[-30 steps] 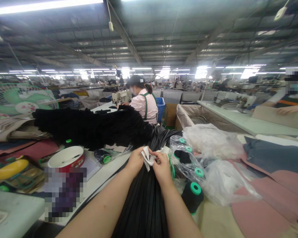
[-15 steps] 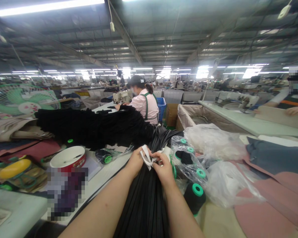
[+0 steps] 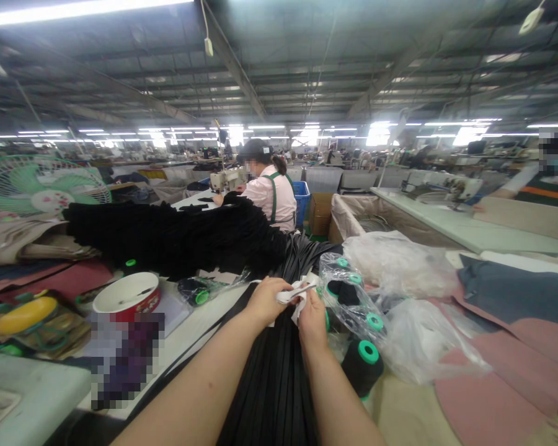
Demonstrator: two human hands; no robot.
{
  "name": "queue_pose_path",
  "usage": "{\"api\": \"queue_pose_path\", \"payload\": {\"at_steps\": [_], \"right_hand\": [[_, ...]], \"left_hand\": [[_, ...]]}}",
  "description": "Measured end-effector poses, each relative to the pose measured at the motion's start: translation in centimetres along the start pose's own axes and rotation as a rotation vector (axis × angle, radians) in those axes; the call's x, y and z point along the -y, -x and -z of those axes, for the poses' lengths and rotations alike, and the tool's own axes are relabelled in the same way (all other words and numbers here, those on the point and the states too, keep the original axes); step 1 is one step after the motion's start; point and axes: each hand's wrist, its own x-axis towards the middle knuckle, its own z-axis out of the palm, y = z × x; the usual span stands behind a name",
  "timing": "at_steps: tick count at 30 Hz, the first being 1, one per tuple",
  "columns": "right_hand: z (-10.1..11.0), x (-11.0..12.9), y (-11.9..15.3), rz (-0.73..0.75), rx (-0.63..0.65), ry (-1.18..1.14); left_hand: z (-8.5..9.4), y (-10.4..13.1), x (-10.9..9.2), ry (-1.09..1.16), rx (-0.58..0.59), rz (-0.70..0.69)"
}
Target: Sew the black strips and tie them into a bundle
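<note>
A white strip (image 3: 294, 293) is held between both hands, above a long bundle of black strips (image 3: 274, 378). My left hand (image 3: 267, 300) has its fingers closed on the strip's left part. On the right, my right hand (image 3: 312, 317) pinches the strip's other side, its fingers bent. The white strip is looped and folded, and parts of it are hidden by the fingers. Black bundle strips run from the bottom of the view, under the hands, to the grey-black strips (image 3: 302, 257) beyond.
Thread cones (image 3: 363, 367), some in plastic, stand right of my right hand. Clear bags (image 3: 428, 341) and pink pieces (image 3: 493, 396) lie farther right. A red-white bowl (image 3: 128, 297), a black fabric pile (image 3: 177, 238) and a fan (image 3: 46, 189) are left. A person (image 3: 272, 192) sits ahead at a sewing machine.
The white strip's upright loop has turned to lie flatter, pointing right. My left hand has moved right and over the bundle; my right hand has turned and closed more around the strip.
</note>
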Motion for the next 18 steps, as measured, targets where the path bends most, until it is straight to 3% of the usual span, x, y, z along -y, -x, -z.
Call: {"api": "queue_pose_path", "payload": {"at_steps": [11, 18], "right_hand": [[0.5, 1.8, 0.4, -0.041, 0.027, -0.185], [0.5, 6.6, 1.0, 0.01, 0.122, -0.534]], "left_hand": [[-0.3, 0.5, -1.2, -0.349, 0.006, 0.002], [-0.5, 0.7, -1.5, -0.424, 0.014, 0.002]]}}
